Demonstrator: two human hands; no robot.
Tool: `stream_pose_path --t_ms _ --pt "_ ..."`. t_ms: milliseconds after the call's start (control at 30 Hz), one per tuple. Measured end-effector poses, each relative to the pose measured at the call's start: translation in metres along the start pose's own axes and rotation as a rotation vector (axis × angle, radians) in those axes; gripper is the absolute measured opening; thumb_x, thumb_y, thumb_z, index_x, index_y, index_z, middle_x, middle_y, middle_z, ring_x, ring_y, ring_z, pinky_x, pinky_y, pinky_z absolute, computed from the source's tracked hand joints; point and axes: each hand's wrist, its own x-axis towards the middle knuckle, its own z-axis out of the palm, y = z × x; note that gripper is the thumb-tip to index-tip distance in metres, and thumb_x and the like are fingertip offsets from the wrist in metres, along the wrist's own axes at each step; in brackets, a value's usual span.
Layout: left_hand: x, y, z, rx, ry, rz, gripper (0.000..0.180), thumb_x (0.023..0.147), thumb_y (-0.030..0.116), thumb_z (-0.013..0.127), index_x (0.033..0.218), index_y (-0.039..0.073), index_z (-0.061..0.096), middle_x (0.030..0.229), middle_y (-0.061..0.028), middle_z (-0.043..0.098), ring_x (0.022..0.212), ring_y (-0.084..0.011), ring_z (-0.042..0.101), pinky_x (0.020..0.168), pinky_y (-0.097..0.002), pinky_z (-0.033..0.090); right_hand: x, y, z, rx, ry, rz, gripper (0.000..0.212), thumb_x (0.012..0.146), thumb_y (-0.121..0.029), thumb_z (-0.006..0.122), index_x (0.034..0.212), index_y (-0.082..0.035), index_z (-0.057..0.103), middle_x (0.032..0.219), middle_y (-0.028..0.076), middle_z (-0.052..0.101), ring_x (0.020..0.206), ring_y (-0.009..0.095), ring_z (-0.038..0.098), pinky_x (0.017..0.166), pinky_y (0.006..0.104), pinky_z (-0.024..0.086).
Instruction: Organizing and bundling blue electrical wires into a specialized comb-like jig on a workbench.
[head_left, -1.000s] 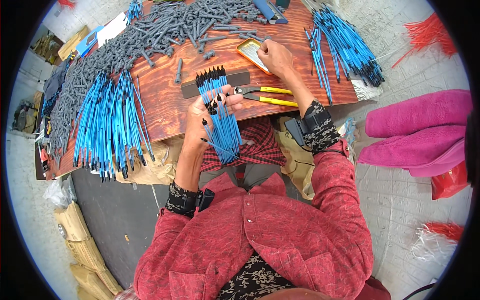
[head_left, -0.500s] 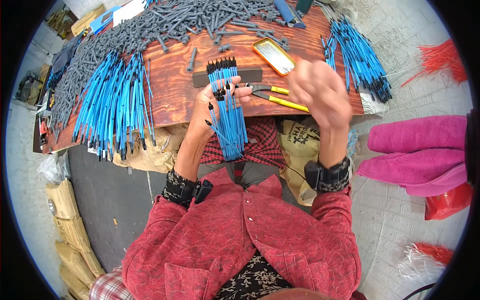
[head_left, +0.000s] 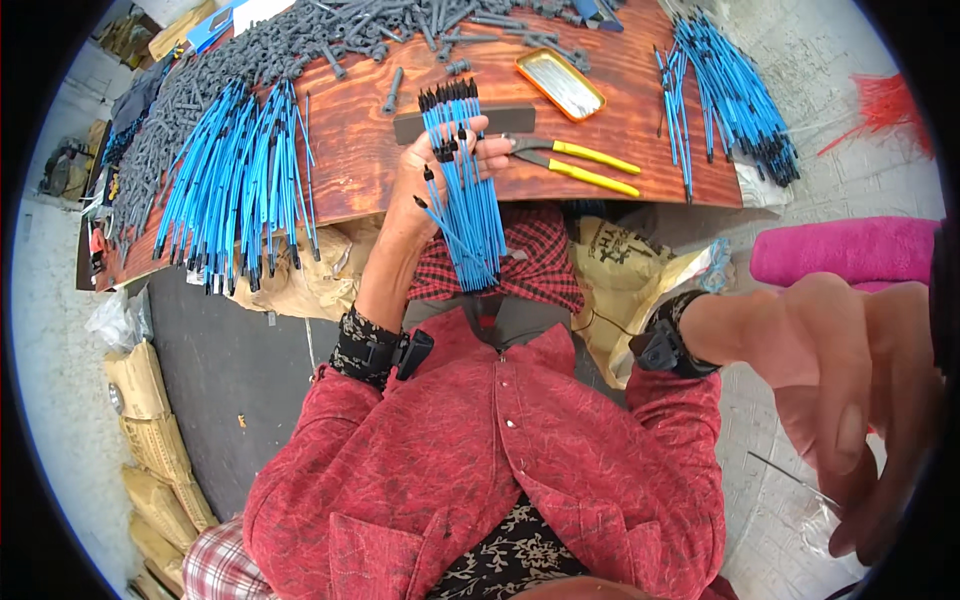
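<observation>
left hand [head_left: 432, 185] has its fingers clenched around a bundle of blue rods [head_left: 465, 195], held upright at the near edge of the desk [head_left: 350, 150]. right hand [head_left: 850, 390] is off to the right over the floor, fingers loose and holding nothing. yellow pliers [head_left: 575, 165] lie just beside the bundle.

- Left hand [head_left: 432, 180] grips a bundle of blue rods [head_left: 465, 195] with black tips, held upright over the wooden table [head_left: 640, 150] edge.
- Right hand [head_left: 850, 390] is raised close to the camera, fingers loosely curled, holding nothing discernible.
- Yellow-handled pliers [head_left: 575, 165] lie just beside the bundle.
- An orange tin [head_left: 566, 84] sits beyond the pliers.
</observation>
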Motion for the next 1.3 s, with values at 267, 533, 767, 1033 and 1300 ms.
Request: stream_pose_path --t_ms 267,533,767,1033,1300 --pt "-0.002 -0.001 -0.003 0.02 -0.027 -0.013 0.047 0.101 0.032 0.059 0.132 -0.003 0.053 0.113 -0.023 0.07 0.097 -0.0293 0.072 0.085 -0.0395 0.059 -0.005 -0.015 0.015 -0.203 0.112 -0.323 0.028 0.081 0.012 0.068 0.076 -0.014 0.075 0.089 -0.009 0.068 0.088 0.005 0.059 0.08 0.021 0.051" --pt "-0.007 0.005 0.003 0.036 0.074 -0.068 0.03 0.102 0.02 0.057 0.125 0.001 0.06 0.107 -0.0206 0.073 0.093 -0.0268 0.073 0.081 -0.0375 0.059 -0.02 -0.04 0.024 -0.3 0.186 -0.547 0.027 0.073 0.019 0.071 0.068 -0.007 0.069 0.076 -0.005 0.067 0.068 -0.001 0.06 0.065 0.0196 0.057" --pt "-0.001 0.004 0.004 0.044 0.045 -0.076 0.033 0.101 0.021 0.058 0.127 -0.001 0.058 0.109 -0.0213 0.072 0.094 -0.0274 0.073 0.08 -0.0377 0.06 -0.025 -0.037 0.012 -0.278 0.161 -0.558 0.03 0.07 0.02 0.071 0.065 -0.009 0.066 0.077 -0.005 0.068 0.07 -0.001 0.06 0.066 0.0207 0.056" --pt "-0.004 -0.006 -0.005 -0.077 -0.044 -0.039 0.036 0.104 0.022 0.052 0.131 -0.001 0.056 0.11 -0.0229 0.071 0.097 -0.0287 0.072 0.086 -0.0406 0.058 -0.026 -0.032 0.004 -0.237 0.126 -0.547 0.027 0.072 0.017 0.071 0.066 -0.01 0.067 0.078 -0.004 0.068 0.073 0.0 0.06 0.069 0.0228 0.055" --pt "-0.007 0.002 0.001 0.016 0.02 -0.027 0.035 0.103 0.02 0.053 0.129 -0.003 0.056 0.11 -0.0222 0.071 0.094 -0.0271 0.073 0.081 -0.0362 0.06 -0.021 -0.025 0.001 -0.202 0.11 -0.53 0.025 0.073 0.014 0.071 0.068 -0.01 0.068 0.079 -0.004 0.069 0.076 0.002 0.061 0.073 0.0249 0.054"
